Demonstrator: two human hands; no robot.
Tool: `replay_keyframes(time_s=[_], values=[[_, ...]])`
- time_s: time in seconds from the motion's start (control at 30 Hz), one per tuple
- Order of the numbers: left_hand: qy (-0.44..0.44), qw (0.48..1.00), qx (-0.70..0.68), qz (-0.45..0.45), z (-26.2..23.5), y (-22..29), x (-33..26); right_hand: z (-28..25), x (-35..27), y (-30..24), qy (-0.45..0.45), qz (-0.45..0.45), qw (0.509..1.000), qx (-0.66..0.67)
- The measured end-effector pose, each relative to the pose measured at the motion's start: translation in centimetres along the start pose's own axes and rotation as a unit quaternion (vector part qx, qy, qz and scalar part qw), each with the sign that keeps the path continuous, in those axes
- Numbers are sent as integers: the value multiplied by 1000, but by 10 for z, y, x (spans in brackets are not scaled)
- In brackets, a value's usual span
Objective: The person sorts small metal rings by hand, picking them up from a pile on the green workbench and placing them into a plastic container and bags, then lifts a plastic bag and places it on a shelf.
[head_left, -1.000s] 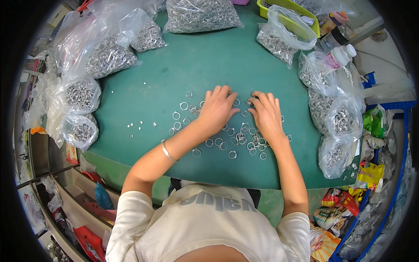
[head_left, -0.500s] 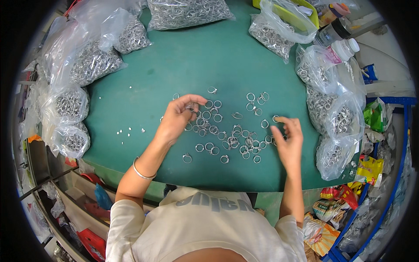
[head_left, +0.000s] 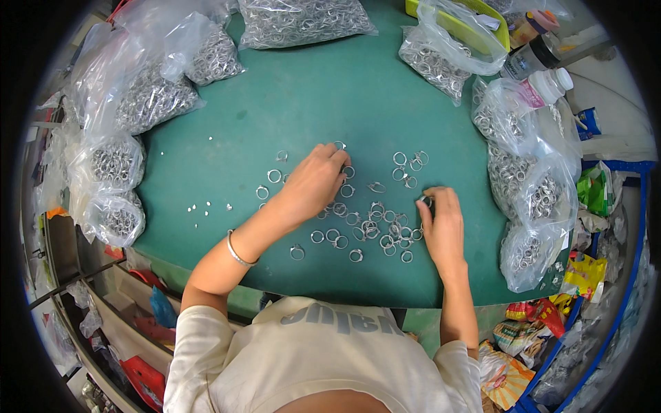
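In the head view, the left hand (head_left: 313, 182) is over the left part of a loose scatter of silver-coloured rings (head_left: 372, 228) on a green tabletop (head_left: 275, 103). Its fingers are bent and bunched, pointing away from the body. One ring shows just beyond the fingertips, another right beside them, and a third a little nearer the body; the back of the hand hides the grip, so I cannot tell whether it has hold of a ring.

The right hand (head_left: 444, 224) is at the right edge of the scatter, thumb and forefinger brought near each other with only a small gap. A dark-looking ring (head_left: 426, 200) sits between those two tips; whether it is pinched or merely touched I cannot tell.

Most of the rings lie between the hands and toward the body, many overlapping. A small group lies just beyond the right fingertips, and a few sit to the left of the left hand. Small pale pieces (head_left: 230, 206) lie farther left, well apart from the fingers.
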State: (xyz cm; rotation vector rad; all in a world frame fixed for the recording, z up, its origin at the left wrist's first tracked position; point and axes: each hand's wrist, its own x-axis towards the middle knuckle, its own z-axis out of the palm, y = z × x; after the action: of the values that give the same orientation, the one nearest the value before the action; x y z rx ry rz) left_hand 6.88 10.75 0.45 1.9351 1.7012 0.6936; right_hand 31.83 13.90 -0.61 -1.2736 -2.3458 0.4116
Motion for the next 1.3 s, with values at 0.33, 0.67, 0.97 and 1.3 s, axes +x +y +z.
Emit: replay_keyframes(time_s=[0.33,0.67,0.97,1.3], values=[[-39,951,-267,-152,-7,-4,6,-3,72,-4,-81,159,921,345],[38,960,-223,-166,-23,-17,-20,4,90,7,-94,132,916,368],[51,998,4,-49,1,-17,-6,29,109,-11,-39,43,997,-56],[57,996,25,-61,-6,-18,-13,-9,98,-18,-191,240,515,801]])
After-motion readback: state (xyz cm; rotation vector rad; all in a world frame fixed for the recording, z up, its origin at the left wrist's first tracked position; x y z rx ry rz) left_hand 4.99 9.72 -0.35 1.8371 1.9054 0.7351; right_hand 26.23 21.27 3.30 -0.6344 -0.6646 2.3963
